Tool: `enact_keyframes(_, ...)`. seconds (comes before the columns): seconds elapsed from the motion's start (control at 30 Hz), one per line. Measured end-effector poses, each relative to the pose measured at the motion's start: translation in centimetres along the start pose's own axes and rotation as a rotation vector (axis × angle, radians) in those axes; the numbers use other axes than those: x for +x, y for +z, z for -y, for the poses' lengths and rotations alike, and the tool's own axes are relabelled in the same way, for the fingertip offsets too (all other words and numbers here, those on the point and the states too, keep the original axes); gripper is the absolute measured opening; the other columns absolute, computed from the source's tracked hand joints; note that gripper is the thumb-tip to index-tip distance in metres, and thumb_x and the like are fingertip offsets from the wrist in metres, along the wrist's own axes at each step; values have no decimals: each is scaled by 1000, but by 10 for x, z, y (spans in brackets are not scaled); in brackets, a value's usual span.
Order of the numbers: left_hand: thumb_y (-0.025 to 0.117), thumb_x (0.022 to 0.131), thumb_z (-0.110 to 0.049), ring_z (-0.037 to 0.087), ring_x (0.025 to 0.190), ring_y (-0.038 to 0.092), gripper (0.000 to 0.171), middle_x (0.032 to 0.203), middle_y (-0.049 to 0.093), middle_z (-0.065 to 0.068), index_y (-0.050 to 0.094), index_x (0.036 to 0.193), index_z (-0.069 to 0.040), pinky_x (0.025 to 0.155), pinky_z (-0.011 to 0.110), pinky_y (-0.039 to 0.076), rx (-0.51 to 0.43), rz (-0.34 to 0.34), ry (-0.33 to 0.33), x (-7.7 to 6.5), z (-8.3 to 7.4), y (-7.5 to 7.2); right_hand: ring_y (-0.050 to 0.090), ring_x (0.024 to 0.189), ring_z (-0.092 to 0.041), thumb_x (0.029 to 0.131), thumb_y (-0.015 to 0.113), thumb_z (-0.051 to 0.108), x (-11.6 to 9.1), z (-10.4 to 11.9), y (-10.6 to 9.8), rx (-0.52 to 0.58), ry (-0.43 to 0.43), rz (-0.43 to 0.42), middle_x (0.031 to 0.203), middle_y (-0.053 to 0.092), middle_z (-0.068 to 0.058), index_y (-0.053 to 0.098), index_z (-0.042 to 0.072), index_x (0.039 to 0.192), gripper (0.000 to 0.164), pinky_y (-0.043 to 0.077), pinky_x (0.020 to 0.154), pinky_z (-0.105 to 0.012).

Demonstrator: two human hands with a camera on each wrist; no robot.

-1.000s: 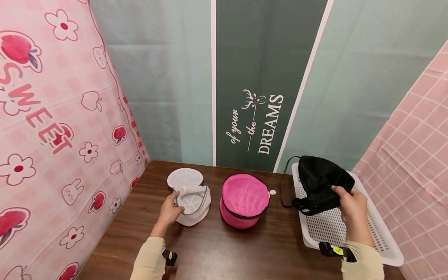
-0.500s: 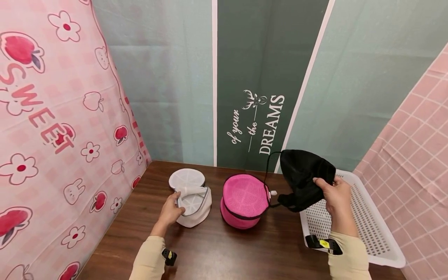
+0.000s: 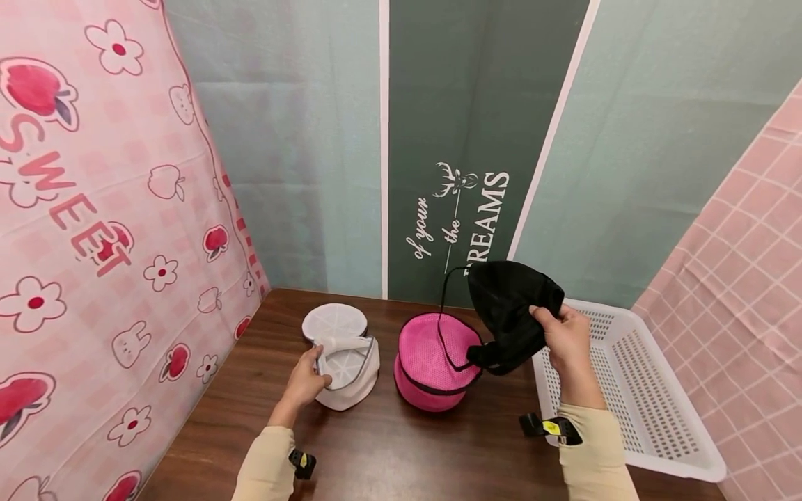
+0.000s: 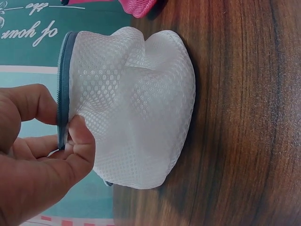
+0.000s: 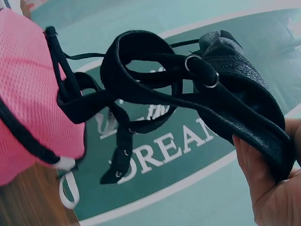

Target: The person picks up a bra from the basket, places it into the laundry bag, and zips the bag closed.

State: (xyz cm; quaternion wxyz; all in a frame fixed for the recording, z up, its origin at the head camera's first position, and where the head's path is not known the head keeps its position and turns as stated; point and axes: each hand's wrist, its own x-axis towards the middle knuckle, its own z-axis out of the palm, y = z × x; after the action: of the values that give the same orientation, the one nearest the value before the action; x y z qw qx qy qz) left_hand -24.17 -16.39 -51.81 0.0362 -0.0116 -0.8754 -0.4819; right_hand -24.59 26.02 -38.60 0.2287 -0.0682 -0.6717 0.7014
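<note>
My left hand point(image 3: 305, 379) pinches the grey zipper rim of a white mesh laundry bag point(image 4: 136, 113), whose lid is folded back and whose mouth gapes. In the right hand point(image 3: 567, 341) I grip a black bra point(image 3: 507, 309) by one side, raised above the table. Its straps, ring sliders and hook band point(image 5: 120, 155) dangle to the left in the right wrist view. A loop of strap hangs in front of a pink mesh laundry bag point(image 3: 432, 396) with black trim; whether it touches is unclear. The pink bag's lid lies over its top.
A white perforated plastic basket point(image 3: 677, 403) stands at the right of the brown wooden table point(image 3: 401, 452). Behind the table hangs a green curtain point(image 3: 313, 174), with a pink patterned cloth point(image 3: 175, 278) on the left and a pink checked one point(image 3: 739, 264) on the right.
My right hand has carried the black bra leftward from above the basket to beside and partly over the pink bag. The left hand keeps its hold on the white bag.
</note>
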Motion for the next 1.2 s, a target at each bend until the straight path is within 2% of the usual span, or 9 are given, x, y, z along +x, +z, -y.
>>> enact_keyframes(0.07, 62, 63, 9, 34, 98, 48, 70, 130, 40, 33, 40, 130, 16, 81, 42, 42, -5, -3, -3, -1, 1, 0, 58, 55, -6, 79, 64, -1, -2, -1, 7, 27, 11, 7, 62, 61, 3, 64, 0, 80, 1, 47, 50, -19)
enact_keyframes(0.13, 62, 63, 10, 34, 96, 49, 71, 130, 40, 32, 40, 130, 16, 80, 41, 42, -15, -16, -5, -1, 1, 0, 59, 56, -5, 80, 62, -2, -6, 2, 17, 14, 45, -1, 63, 62, 4, 63, 0, 82, 3, 48, 52, -19)
enact_keyframes(0.3, 62, 64, 8, 29, 89, 49, 70, 127, 43, 28, 41, 130, 14, 74, 35, 42, -39, -43, -19, -1, 0, 1, 61, 60, -8, 79, 60, -10, -13, 6, 37, 89, 72, 39, 68, 63, 1, 62, -3, 86, 9, 49, 55, -21)
enact_keyframes(0.43, 62, 65, 7, 22, 78, 46, 70, 108, 49, 21, 41, 131, 13, 63, 28, 39, -60, -43, -31, 0, -2, 2, 62, 63, -9, 79, 60, -12, -15, 2, 50, 135, 65, 81, 71, 65, 1, 61, -1, 88, 14, 50, 58, -21)
enact_keyframes(0.6, 63, 64, 8, 15, 67, 44, 70, 86, 46, 11, 42, 131, 12, 54, 24, 36, -87, -40, -46, 1, -3, 4, 62, 60, -9, 78, 58, -13, -18, -9, 64, 211, 92, 81, 70, 64, 0, 61, 4, 85, 19, 50, 56, -22)
enact_keyframes(0.77, 63, 64, 8, 12, 60, 42, 70, 85, 45, 12, 42, 131, 12, 50, 23, 34, -119, -28, -51, 2, -5, 5, 62, 62, -9, 78, 60, -10, -23, -18, 75, 229, 97, 72, 71, 64, -1, 60, 2, 86, 15, 50, 56, -23)
enact_keyframes(0.93, 60, 64, 9, 11, 57, 41, 72, 88, 45, 13, 39, 133, 12, 46, 23, 33, -148, 3, -76, 2, -5, 7, 61, 63, -10, 79, 61, -9, -29, -26, 85, 208, 114, 71, 72, 63, -1, 58, -5, 91, 13, 50, 57, -24)
enact_keyframes(1.07, 60, 63, 10, 13, 60, 43, 74, 89, 45, 14, 37, 134, 12, 48, 24, 35, -163, 15, -72, 2, -5, 7, 61, 68, -11, 80, 60, -9, -34, -32, 96, 227, 125, 72, 78, 62, -4, 56, -11, 97, 18, 50, 63, -24)
enact_keyframes(1.2, 60, 62, 11, 14, 61, 43, 76, 86, 45, 13, 37, 134, 13, 49, 24, 36, -171, 15, -64, 1, -5, 8, 61, 76, -12, 81, 58, -9, -41, -36, 108, 286, 156, 74, 89, 61, -6, 55, -11, 105, 25, 49, 69, -24)
